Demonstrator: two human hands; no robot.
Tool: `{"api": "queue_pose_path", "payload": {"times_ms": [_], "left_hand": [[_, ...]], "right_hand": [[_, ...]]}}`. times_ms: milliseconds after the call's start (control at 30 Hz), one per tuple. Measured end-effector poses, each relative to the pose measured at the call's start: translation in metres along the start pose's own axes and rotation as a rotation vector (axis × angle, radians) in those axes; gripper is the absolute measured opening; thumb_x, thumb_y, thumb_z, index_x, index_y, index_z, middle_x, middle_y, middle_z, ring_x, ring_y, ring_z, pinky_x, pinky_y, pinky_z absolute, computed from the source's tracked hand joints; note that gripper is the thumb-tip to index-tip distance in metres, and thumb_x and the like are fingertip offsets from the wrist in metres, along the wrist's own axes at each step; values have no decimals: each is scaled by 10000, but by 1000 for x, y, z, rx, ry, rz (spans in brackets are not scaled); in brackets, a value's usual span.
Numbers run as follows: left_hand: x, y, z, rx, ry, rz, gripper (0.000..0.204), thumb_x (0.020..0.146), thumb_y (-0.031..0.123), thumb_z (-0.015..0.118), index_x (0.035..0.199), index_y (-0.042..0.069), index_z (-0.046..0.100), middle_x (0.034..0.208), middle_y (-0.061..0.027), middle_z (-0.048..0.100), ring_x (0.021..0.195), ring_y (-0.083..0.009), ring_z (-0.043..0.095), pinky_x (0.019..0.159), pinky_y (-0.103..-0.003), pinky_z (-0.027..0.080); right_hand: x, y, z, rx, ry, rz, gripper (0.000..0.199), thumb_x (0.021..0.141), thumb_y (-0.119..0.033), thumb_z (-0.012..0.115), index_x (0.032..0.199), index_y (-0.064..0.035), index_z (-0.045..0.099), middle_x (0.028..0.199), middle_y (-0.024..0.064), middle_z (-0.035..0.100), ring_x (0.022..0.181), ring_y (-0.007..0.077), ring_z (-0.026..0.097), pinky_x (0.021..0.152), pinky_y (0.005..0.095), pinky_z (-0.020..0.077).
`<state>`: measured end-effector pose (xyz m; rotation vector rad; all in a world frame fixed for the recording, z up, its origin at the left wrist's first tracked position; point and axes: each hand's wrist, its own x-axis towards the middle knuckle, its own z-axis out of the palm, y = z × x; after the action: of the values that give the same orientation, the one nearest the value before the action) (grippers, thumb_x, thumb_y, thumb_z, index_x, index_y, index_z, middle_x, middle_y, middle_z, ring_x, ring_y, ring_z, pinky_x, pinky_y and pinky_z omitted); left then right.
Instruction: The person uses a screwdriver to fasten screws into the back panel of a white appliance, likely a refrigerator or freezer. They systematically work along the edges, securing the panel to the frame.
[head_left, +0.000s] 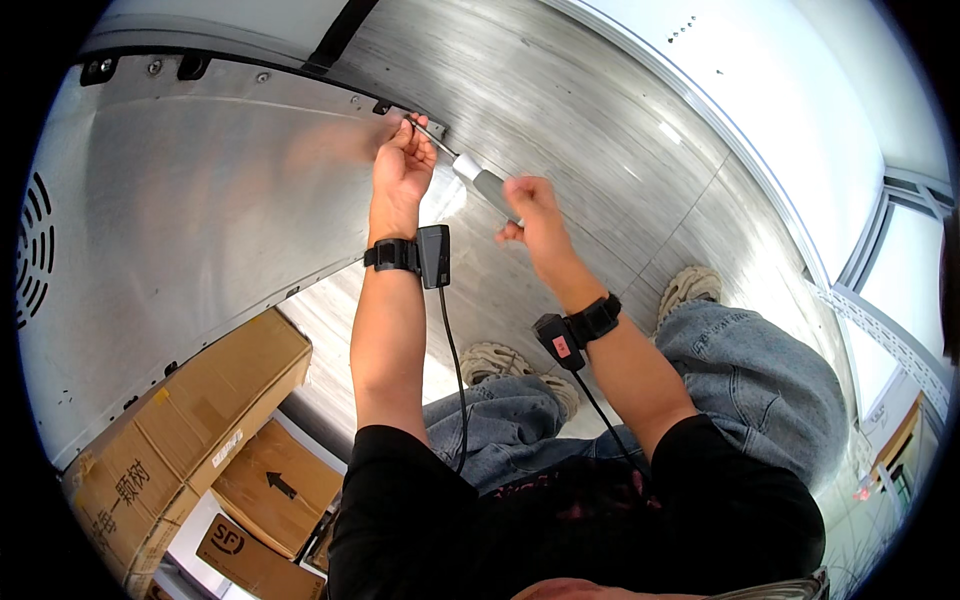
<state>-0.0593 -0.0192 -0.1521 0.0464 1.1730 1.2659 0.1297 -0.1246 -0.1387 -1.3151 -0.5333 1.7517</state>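
A screwdriver [488, 185] with a white and grey handle slants across the view, its thin metal shaft pointing up and left. My right hand [540, 220] is closed round the rear end of the grey handle, slightly smeared by motion. At the shaft's tip, my left hand [400, 170] has its fingers curled in beside the corner of a large metal panel [230, 190]. Whatever those fingertips pinch is hidden from view. Along the panel's far edge sit a few screws [263, 77] and black fittings [193, 67].
Cardboard boxes [190, 425] are stacked at the lower left, against the panel's near side. A white wall or door frame [790, 90] curves along the right over a grey wood-patterned floor [600, 110]. Black wrist devices [434, 257] trail cables down my arms.
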Motion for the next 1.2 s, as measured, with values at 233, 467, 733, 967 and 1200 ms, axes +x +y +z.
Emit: {"api": "queue_pose_path", "payload": {"times_ms": [233,467,733,967,1200], "left_hand": [[-1,1,-4,18,-33,7,133,933,138,480,935,57,585,878,-39,639,662,-105,574,593,-236,480],[0,0,-2,32,-14,10,131,934,125,467,936,68,585,876,-35,641,644,-97,562,580,-227,470],[-3,-3,5,24,11,25,131,932,125,460,947,72,579,876,-29,641,641,-96,558,575,-233,464],[-5,-4,4,17,7,33,128,929,132,465,961,76,576,882,-22,638,639,-93,552,575,-228,462],[-6,-5,3,15,6,42,123,929,129,470,967,81,577,842,0,613,636,-82,533,572,-220,456]], "right_hand": [[-1,-20,-14,161,-141,158,429,885,-253,579,1146,13,366,1086,157,411,617,97,513,574,280,532],[-3,-21,3,81,66,76,429,922,-332,498,1142,24,403,959,129,485,629,100,516,600,290,534],[5,3,6,101,162,-31,479,929,-417,443,1109,26,411,825,120,559,583,145,570,538,289,522],[-3,-21,-6,69,-38,159,384,920,-383,497,1021,-14,508,744,57,548,596,133,542,603,282,495],[-3,-17,-8,134,-140,257,460,916,-464,470,931,-15,565,628,20,514,508,108,470,538,267,448]]}}
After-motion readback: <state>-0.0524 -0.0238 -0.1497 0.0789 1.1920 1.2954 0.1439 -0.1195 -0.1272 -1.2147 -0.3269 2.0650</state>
